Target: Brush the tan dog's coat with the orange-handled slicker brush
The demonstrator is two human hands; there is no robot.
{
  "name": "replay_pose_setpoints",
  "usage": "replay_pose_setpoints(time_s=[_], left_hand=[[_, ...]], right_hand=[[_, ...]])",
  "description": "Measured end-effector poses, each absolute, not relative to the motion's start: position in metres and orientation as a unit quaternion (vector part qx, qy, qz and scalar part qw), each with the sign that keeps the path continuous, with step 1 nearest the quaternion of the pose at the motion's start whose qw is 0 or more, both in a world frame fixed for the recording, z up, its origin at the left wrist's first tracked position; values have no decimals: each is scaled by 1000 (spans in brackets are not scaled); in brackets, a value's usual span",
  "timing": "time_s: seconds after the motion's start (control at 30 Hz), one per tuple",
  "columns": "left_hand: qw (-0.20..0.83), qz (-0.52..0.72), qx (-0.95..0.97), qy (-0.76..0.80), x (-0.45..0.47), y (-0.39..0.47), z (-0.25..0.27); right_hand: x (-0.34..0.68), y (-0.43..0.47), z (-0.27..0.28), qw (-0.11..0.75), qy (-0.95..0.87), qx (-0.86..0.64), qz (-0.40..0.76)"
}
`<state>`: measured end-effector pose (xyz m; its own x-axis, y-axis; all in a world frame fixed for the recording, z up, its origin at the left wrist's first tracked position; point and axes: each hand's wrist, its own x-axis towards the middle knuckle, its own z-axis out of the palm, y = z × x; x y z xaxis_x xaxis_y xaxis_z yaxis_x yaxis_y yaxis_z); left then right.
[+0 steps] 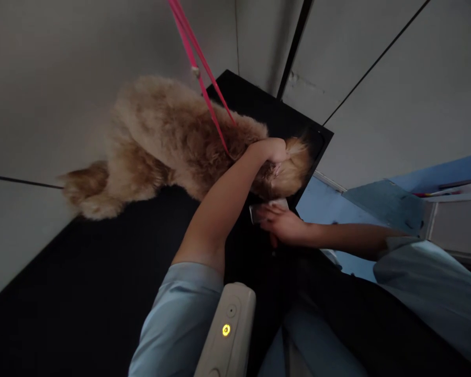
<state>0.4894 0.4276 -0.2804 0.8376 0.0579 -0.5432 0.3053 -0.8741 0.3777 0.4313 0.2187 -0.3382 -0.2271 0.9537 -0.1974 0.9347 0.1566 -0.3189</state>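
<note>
A curly, tan dog (168,125) is on a black grooming table (102,262). A pink loop leash (202,86) runs down from above to its body. At the table's far right end, my left hand (277,150) is closed on the dog, by a tuft of paler, longer fur; its fingertips are hidden. I cannot tell which part of the dog this is. Just below, my right hand (286,226) grips a slicker brush (280,203) with a flat, pale rectangular head, close to the dog's fur. A reddish bit of handle shows under the hand, slightly blurred.
Pale wall panels (377,78) with dark seams stand behind the table. A white device (231,324) with a lit yellow button juts up at the bottom, near my body. To the right are a blue floor (322,201) and a grey box-like unit (459,222).
</note>
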Motion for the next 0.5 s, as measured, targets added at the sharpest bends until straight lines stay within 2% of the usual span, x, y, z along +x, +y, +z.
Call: replay_pose_setpoints(time_s=[0.07,0.13,0.23,0.3,0.43,0.5], left_hand=[[256,-266,925,94,488,430,-283],[255,-244,929,107,487,431,-284],[260,-231,929,128,486,432,-284],[274,-244,922,124,485,432,-284],[290,-258,914,118,482,432,-282],[289,-250,915,132,479,431,-281]], right_hand=[[438,225,-339,45,-746,-653,123],[440,223,-344,32,-725,-679,111],[436,210,-345,-26,-733,-646,211],[434,208,-340,-30,-753,-607,253],[438,225,-332,48,-728,-670,134],[434,229,-338,54,-702,-704,100]])
